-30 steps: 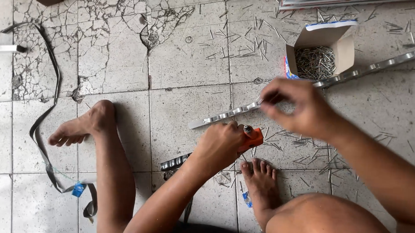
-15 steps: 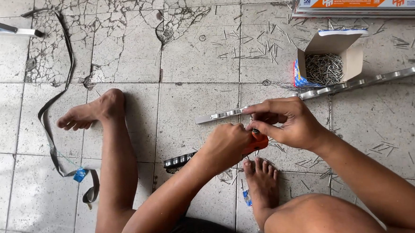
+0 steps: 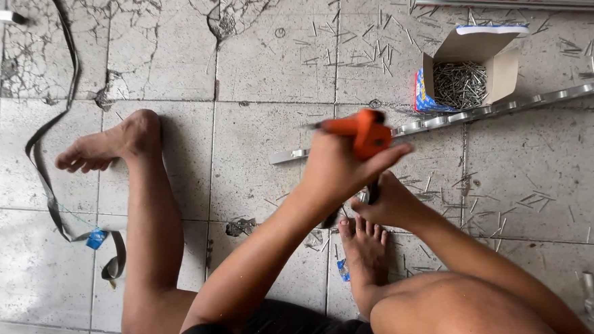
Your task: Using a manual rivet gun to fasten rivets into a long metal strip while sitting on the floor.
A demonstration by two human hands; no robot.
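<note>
I sit on a tiled floor with bare feet out. My left hand is raised and closed around a tool with an orange handle. My right hand sits just below it, near my right foot, fingers curled on a dark part of the same tool. A long perforated metal strip runs diagonally across the floor behind both hands. An open cardboard box full of small metal pins stands beside the strip's far side.
Loose pins are scattered over the tiles to the right. A dark strap with a blue tag loops past my left foot. More metal profiles lie along the top edge.
My left hand has lifted the orange tool up off the strip. My right hand has dropped from the strip to just under the tool.
</note>
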